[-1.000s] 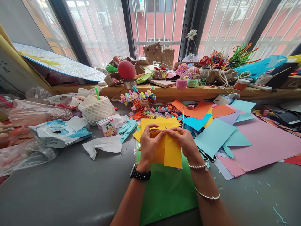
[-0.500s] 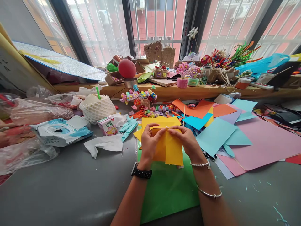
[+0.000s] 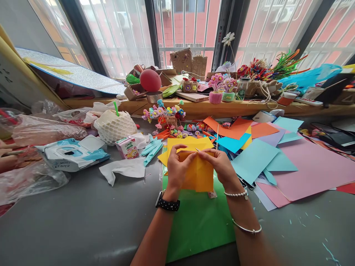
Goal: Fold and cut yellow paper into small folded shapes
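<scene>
Both hands hold a folded sheet of yellow paper (image 3: 201,177) by its top edge, above a green sheet (image 3: 199,229). My left hand (image 3: 177,168) pinches the paper between thumb and fingers on the left. On the right, my right hand (image 3: 217,162) pinches the same edge, thumb tip close to the left thumb. A small pointed tip shows between the fingertips; I cannot tell whether it is a paper corner or a tool. More yellow paper (image 3: 191,142) lies just behind the hands.
To the right lie light blue paper (image 3: 256,159), pink sheets (image 3: 318,170) and partly covered scissors (image 3: 246,183). At left are a wet wipes pack (image 3: 72,155), a small carton (image 3: 127,147) and a tissue (image 3: 123,169). Another person's hand (image 3: 11,155) is at the far left.
The lower part of the yellow paper has tilted and shifted slightly left, showing more of a small patterned item beneath it. Both hands keep their pinch, almost unmoved.
</scene>
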Available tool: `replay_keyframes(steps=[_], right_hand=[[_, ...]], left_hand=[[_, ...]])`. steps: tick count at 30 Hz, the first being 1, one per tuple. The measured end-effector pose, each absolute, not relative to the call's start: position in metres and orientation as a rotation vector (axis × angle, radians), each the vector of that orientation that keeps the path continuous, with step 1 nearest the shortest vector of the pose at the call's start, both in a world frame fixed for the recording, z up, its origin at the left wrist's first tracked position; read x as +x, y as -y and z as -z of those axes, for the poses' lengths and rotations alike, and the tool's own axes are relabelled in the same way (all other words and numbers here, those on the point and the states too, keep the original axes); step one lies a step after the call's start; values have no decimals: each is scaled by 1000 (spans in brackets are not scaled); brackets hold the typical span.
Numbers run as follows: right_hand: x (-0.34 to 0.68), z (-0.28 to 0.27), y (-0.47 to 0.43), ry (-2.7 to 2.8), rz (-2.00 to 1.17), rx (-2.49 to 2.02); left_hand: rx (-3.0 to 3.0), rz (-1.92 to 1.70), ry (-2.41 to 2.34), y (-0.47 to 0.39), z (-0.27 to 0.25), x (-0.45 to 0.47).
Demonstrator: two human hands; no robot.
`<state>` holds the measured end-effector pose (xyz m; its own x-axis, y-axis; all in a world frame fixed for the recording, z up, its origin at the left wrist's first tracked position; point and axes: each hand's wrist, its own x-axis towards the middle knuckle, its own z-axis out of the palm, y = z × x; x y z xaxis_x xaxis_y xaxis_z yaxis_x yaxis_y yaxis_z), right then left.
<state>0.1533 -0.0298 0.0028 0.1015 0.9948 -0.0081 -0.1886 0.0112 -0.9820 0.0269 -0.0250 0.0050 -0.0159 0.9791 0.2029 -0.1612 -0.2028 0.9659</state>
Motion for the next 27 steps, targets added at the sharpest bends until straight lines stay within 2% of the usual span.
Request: replay_keyframes(steps=[10, 17, 27], right_hand=[[153, -2, 30, 978, -1320, -998], [155, -4, 32, 935, -1337, -1039], [152, 4, 28, 878, -1290, -1029]], left_hand=[[1080, -1427, -916, 23, -5, 24], [1018, -1261, -862, 20, -2, 22], [992, -1342, -940, 20, -1, 27]])
